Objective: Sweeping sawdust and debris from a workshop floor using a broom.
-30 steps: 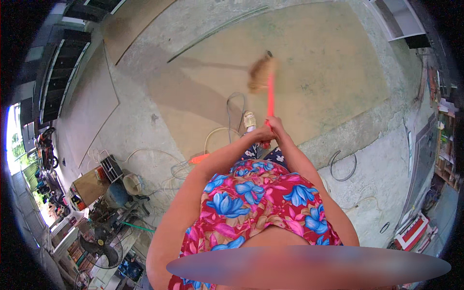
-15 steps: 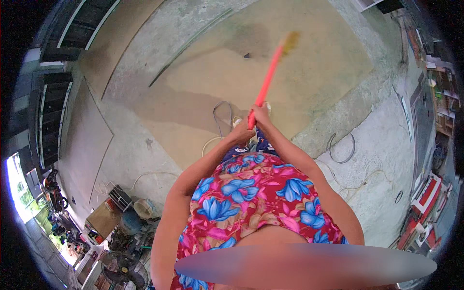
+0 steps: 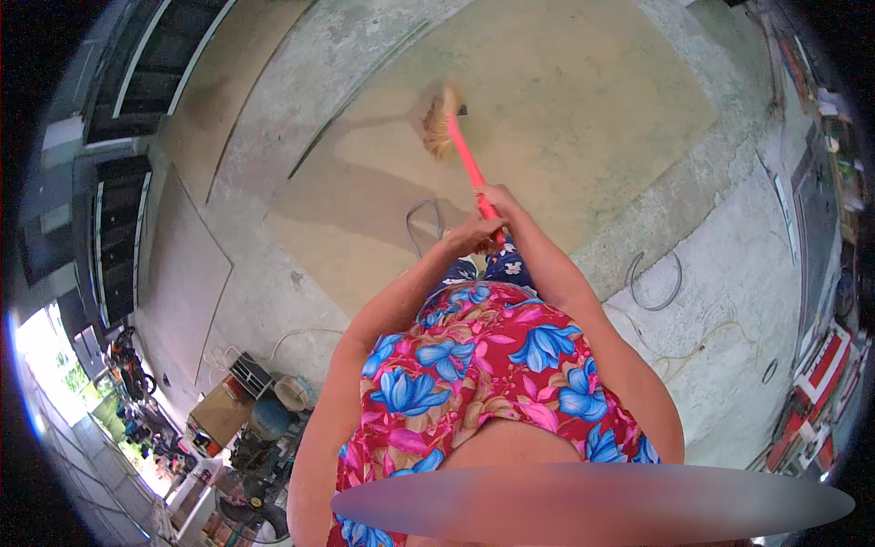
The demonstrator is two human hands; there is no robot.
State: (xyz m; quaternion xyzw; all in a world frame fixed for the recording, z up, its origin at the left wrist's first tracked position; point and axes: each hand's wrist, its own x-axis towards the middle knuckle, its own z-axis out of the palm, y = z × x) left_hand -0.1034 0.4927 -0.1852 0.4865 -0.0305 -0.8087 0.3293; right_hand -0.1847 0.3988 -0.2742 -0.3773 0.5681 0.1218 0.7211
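Both my hands are wrapped round the red handle of a broom [image 3: 466,157]. My left hand [image 3: 475,234] is closed on it near its end, close to my body. Just beyond, my right hand [image 3: 498,200] grips the same handle a little farther up. The straw-coloured bristles [image 3: 437,129] reach out over the tan floor sheet [image 3: 583,118] and look slightly blurred. Right by the broom's head lies a small dark piece [image 3: 462,110], partly covered by it.
A grey hose loop [image 3: 424,226] lies by my feet, another grey loop [image 3: 655,282] to the right. A long thin dark strip [image 3: 346,109] runs along the sheet's far left edge. At the lower left stand a cardboard box [image 3: 221,408], a bucket [image 3: 293,394] and a fan [image 3: 257,503].
The broom's head has swung from the far right to the left, beside the small dark piece. Both hands keep hold of the handle, and its near end has shifted slightly right.
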